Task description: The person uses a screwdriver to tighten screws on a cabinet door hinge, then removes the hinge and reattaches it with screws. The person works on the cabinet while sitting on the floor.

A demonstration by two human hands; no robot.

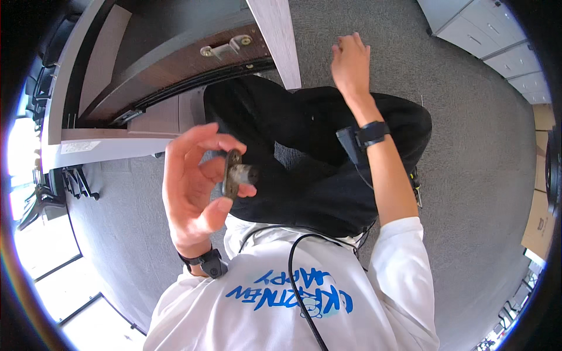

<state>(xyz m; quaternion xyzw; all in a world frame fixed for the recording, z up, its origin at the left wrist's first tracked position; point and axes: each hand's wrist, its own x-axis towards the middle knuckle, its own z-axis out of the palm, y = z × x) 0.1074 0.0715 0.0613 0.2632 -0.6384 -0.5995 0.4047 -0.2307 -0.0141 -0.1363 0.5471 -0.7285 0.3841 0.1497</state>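
Observation:
My left hand (188, 181) is raised over my lap on the left. Its thumb and fingers grip the edges of a drawer lock (239, 174), a dark oblong plate with a round metal cylinder standing out from it. Farther off, my right hand (351, 67) is above the carpet, back upward and fingers curled under. Whatever those fingers hold, if anything, is hidden. Ahead and to the left is a dark brown drawer board (170, 73) in a cabinet, with a bent metal bracket (225, 48) screwed to it.
A pale panel (275, 41) juts out between the drawer board and my right hand. Under the board runs a black slide rail (193, 83). White drawer cabinets (483, 35) stand at the far right, cardboard boxes (535, 216) at the right edge. A black cable (293, 257) crosses my shirt.

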